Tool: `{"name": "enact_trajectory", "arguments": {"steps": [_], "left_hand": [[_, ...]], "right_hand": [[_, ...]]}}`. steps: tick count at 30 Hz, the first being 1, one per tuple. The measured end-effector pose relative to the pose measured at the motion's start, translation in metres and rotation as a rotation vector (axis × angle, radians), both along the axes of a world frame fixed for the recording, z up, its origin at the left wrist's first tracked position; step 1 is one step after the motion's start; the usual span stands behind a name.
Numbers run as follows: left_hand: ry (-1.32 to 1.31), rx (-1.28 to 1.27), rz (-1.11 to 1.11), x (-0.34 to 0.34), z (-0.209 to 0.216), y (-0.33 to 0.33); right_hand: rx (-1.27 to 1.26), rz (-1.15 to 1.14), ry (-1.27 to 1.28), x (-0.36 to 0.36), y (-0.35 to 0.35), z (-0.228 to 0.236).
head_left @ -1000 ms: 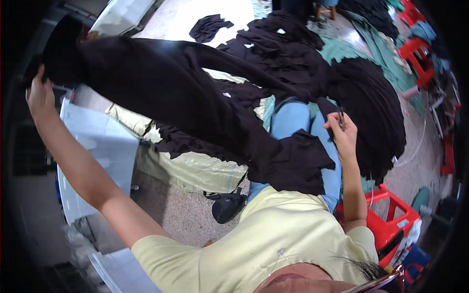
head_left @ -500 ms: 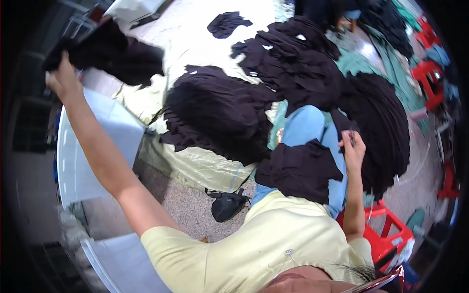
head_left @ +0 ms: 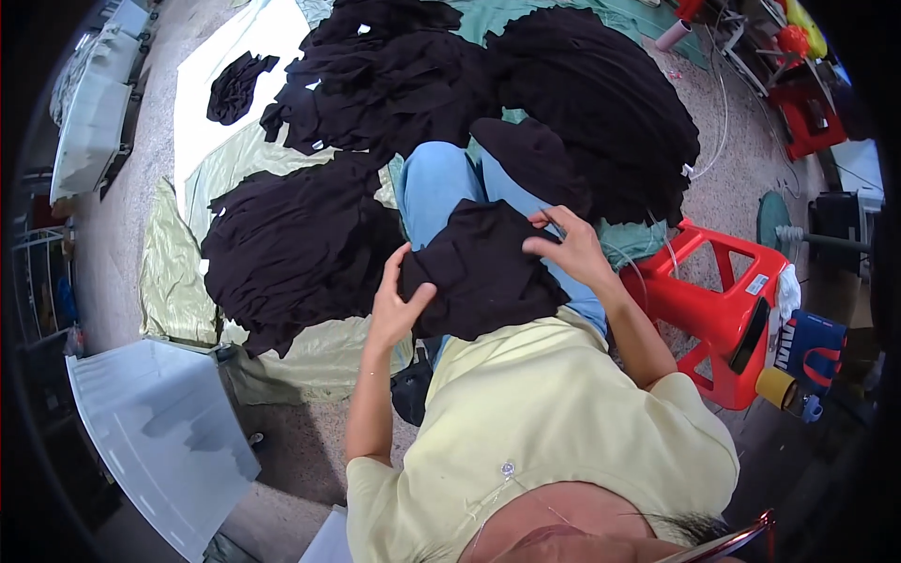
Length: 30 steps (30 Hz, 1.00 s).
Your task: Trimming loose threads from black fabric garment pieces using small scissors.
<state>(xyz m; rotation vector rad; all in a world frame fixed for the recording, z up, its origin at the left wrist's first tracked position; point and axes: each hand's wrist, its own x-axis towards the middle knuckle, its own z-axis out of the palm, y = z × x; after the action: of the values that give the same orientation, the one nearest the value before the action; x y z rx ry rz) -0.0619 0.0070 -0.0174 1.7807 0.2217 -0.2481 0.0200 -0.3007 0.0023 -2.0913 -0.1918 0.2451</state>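
A dark garment piece (head_left: pixel 488 277) lies spread over my lap, on my blue trousers (head_left: pixel 437 178). My left hand (head_left: pixel 398 305) is at its left edge, with thumb and fingers spread apart and nothing gripped. At its upper right edge my right hand (head_left: pixel 571 246) has curled fingers, the thumb held a little apart. Something small and dark shows between those fingers, too little of it to name. Another dark cloth piece (head_left: pixel 530 164) drapes over my right knee.
Dark garments form heaps to the left (head_left: pixel 291 249), ahead (head_left: pixel 394 94) and right (head_left: pixel 601 103), on pale and green sheeting. A small dark bundle (head_left: pixel 239 87) lies on white sheeting. A red stool (head_left: pixel 718 291) stands at right, a pale plastic bin (head_left: pixel 155 441) at left.
My left hand has come back from far left, where it held a dark garment, and is now empty at my lap. My right hand has moved inward to the lap garment. The view has turned.
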Motion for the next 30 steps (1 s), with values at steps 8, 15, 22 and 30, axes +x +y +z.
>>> {"name": "enact_trajectory", "arguments": {"steps": [8, 15, 22, 30], "left_hand": [[-0.297, 0.048, 0.227, 0.031, 0.056, -0.018], [-0.568, -0.344, 0.322, 0.077, 0.113, -0.016], [-0.459, -0.357, 0.248, 0.141, 0.117, -0.043], [-0.174, 0.006, 0.502, 0.161, 0.003, 0.019]], "right_hand": [[0.098, -0.116, -0.241, 0.000, -0.016, 0.006], [0.633, -0.684, -0.268, 0.025, -0.067, 0.072], [0.714, -0.689, -0.206, 0.057, -0.076, 0.092], [0.213, -0.064, 0.042, -0.001, -0.032, 0.007]]}}
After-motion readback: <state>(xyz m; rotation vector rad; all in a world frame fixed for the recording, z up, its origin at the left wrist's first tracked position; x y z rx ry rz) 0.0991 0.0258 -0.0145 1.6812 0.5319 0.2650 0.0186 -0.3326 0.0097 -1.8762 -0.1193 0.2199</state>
